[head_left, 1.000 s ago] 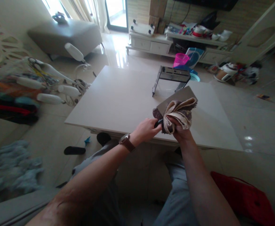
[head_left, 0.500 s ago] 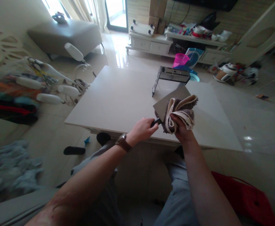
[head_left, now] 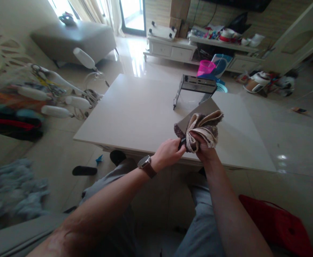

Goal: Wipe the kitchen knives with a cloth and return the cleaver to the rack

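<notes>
My left hand (head_left: 171, 153) is closed around the black handle of a cleaver (head_left: 205, 107). Its broad grey blade slants up and to the right above the table. A folded brown-and-beige towel (head_left: 206, 129) is bunched in my right hand (head_left: 205, 148), pressed against the blade, and covers its lower part. Some brown towel also shows at the blade's left edge, near the handle. Just beyond the blade, a dark slotted knife rack (head_left: 197, 82) stands on legs on the white table (head_left: 129, 114).
Left of the table is a lamp with white elongated shades (head_left: 57, 111). Behind stand a low white cabinet (head_left: 169, 51) and a pink basket (head_left: 206, 67). A red bag (head_left: 276, 225) lies on the floor at right, and a grey fluffy heap (head_left: 17, 189) at left.
My left hand, with the handle, has shifted right and slightly down, and its wrist has turned. The towel has slid slightly left and down the blade, with more brown cloth showing at the left edge.
</notes>
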Action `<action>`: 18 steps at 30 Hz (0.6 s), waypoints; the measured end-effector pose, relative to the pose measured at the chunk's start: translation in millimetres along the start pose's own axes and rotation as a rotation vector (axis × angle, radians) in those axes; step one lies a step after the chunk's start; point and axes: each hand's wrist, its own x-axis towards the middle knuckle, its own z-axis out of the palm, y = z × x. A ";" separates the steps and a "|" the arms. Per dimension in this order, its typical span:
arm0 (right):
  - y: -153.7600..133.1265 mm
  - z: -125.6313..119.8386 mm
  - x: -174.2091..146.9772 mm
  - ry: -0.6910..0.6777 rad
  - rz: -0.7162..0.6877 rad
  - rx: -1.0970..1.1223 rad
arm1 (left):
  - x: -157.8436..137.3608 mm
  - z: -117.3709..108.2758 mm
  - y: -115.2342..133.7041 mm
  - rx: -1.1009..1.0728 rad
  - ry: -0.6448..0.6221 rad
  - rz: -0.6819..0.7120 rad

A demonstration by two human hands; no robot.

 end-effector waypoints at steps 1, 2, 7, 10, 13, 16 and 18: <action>-0.2 0.5 0.0 0.000 -0.014 -0.006 | -0.1 0.3 0.1 -0.007 0.000 0.004; -0.4 1.0 -0.1 0.005 -0.007 -0.009 | 0.0 0.5 0.2 -0.012 0.000 0.006; -0.7 2.6 -0.7 0.020 -0.033 -0.016 | 1.2 -0.8 1.0 -0.016 -0.013 -0.003; -0.6 2.2 -1.4 0.017 -0.038 -0.018 | 1.0 -0.9 1.2 -0.024 -0.009 0.002; -0.3 1.6 -1.4 0.017 -0.038 -0.026 | 1.0 0.4 0.2 -0.041 -0.002 0.008; 0.6 0.2 0.0 0.012 -0.046 -0.055 | 1.4 1.9 -1.5 -0.058 -0.002 0.013; 1.7 -1.5 1.4 -0.001 -0.045 -0.079 | 1.5 2.4 -2.2 -0.059 -0.001 0.015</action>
